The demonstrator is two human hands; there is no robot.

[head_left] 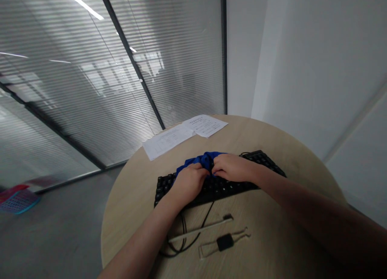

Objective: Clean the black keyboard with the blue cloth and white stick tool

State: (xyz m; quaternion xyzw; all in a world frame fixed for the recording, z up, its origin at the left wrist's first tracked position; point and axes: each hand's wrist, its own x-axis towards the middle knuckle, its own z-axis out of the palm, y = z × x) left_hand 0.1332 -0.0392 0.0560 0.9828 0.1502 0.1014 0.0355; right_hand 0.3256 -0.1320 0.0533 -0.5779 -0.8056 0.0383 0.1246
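Note:
A black keyboard point(208, 196) lies across the round table with a bunched blue cloth point(198, 160) on top of it. Around the cloth's left side, my left hand point(191, 181) is closed, thumb and forefinger pinching it above the keys. Close by on the right, my right hand point(230, 167) also pinches the fabric with bent fingers. The hands and cloth cover the middle keys. Nearer to me rest a thin white-handled brush point(199, 230) with a dark tip and a wire keycap puller point(225, 242) with a black middle.
Printed paper sheets point(172, 140) lie at the back of the wooden table point(127, 214). A black cable point(184, 246) loops beneath the brush. Glass panels with blinds stand behind, and a white wall point(314, 61) is at the right. A blue and red basket point(21, 201) sits on the floor.

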